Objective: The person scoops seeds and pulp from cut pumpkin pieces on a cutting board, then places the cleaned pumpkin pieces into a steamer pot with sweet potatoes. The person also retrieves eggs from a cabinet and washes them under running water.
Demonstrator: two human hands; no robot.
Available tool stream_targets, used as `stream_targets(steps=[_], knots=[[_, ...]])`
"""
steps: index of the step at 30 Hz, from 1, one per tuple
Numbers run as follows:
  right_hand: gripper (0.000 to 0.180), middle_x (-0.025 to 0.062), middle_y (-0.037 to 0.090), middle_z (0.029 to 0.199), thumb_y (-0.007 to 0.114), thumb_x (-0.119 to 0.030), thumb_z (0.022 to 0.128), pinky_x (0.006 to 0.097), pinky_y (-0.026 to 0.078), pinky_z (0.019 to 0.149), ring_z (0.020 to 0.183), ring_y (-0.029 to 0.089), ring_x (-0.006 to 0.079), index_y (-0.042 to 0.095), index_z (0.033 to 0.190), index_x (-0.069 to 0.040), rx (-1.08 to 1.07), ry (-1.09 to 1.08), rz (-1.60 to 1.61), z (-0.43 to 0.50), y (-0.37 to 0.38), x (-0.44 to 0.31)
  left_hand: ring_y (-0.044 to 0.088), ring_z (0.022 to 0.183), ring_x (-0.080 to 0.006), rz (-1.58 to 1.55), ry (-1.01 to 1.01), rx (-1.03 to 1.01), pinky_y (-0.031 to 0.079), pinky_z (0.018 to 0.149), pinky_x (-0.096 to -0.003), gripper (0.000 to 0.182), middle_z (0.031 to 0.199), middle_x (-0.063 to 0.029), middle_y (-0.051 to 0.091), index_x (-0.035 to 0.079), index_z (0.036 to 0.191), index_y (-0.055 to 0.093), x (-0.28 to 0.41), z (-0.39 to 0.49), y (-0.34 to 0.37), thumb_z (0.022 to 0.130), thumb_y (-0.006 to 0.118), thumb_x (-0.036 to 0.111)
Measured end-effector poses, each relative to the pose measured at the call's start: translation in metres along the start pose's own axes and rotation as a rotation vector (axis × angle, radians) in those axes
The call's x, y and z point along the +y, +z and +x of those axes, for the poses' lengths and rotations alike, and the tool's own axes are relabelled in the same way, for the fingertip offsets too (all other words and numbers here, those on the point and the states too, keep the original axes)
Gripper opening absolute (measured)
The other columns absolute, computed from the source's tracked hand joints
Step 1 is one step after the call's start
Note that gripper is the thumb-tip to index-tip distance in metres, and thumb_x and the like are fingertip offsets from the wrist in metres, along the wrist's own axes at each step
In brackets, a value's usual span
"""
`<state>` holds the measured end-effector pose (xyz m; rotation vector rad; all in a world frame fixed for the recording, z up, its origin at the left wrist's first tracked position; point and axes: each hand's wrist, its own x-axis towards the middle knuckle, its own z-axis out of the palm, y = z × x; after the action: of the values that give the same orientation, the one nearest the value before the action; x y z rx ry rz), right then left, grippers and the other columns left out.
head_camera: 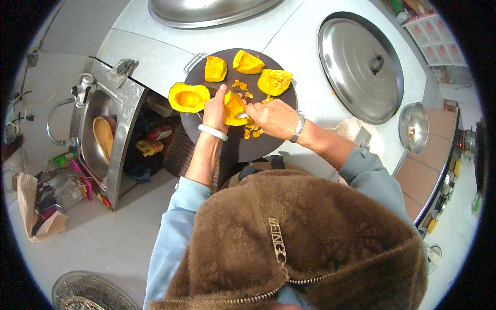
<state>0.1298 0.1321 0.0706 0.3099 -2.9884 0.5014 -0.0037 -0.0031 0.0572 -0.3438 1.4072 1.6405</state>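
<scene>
My left hand grips a wedge of orange pumpkin, its hollow turned towards my right hand. In my right hand is a small metal tool, perhaps a spoon, pressed against the flesh; the fingers hide most of it. Both hands are above a round dark board. Around them lie a hollowed pumpkin piece at the left, two chunks at the back, and a piece with stringy pulp at the right. Scraps of pulp are scattered on the board.
A steel sink with a wooden ladle stands at the left. A large lidded wok is set into the white counter at the right, near a steel bowl. Another big steel lid is at the back.
</scene>
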Motion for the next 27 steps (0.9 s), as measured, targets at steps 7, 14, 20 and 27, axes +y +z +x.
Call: stream_targets(steps=[7,14,20,27], knots=[[0.014,0.0131,0.066,0.075,0.059,-0.011,0.083,0.0398,0.055,0.059,0.069,0.069,0.0296,0.055,0.093,-0.002,-0.096,-0.019,0.136,-0.015,-0.014,0.010,0.067,0.066,-0.0199,0.197,0.230,0.035,0.053,0.064,-0.0288,0.042,0.080,-0.0133,0.070,-0.005,0.089,0.069,-0.010,-0.003,0.005,0.099,0.054,0.034],[0.010,0.0112,0.066,0.073,0.057,-0.011,0.084,0.0380,0.054,0.055,0.066,0.068,0.0288,0.054,0.091,-0.004,-0.003,0.091,0.028,-0.006,-0.006,0.005,0.065,0.070,-0.0170,0.126,0.255,-0.010,0.052,0.066,-0.0269,0.044,0.083,-0.0112,0.070,-0.004,0.088,0.070,-0.003,-0.005,0.005,0.098,0.056,0.036],[0.016,0.0140,0.062,0.074,0.061,-0.005,0.081,0.0389,0.053,0.056,0.068,0.067,0.0304,0.051,0.093,-0.002,-0.047,0.100,0.108,-0.025,-0.005,-0.001,0.062,0.071,-0.0141,0.258,0.424,0.063,0.050,0.067,-0.0256,0.042,0.084,-0.0086,0.071,-0.002,0.086,0.072,-0.017,-0.008,0.008,0.098,0.058,0.035],[0.009,0.0174,0.062,0.071,0.058,-0.010,0.089,0.0405,0.052,0.057,0.070,0.066,0.0343,0.055,0.092,-0.002,-0.045,0.201,0.269,-0.040,-0.007,-0.004,0.069,0.071,-0.0226,0.072,0.350,-0.033,0.055,0.067,-0.0301,0.045,0.080,-0.0152,0.070,-0.005,0.092,0.066,-0.002,-0.007,-0.001,0.100,0.051,0.036]])
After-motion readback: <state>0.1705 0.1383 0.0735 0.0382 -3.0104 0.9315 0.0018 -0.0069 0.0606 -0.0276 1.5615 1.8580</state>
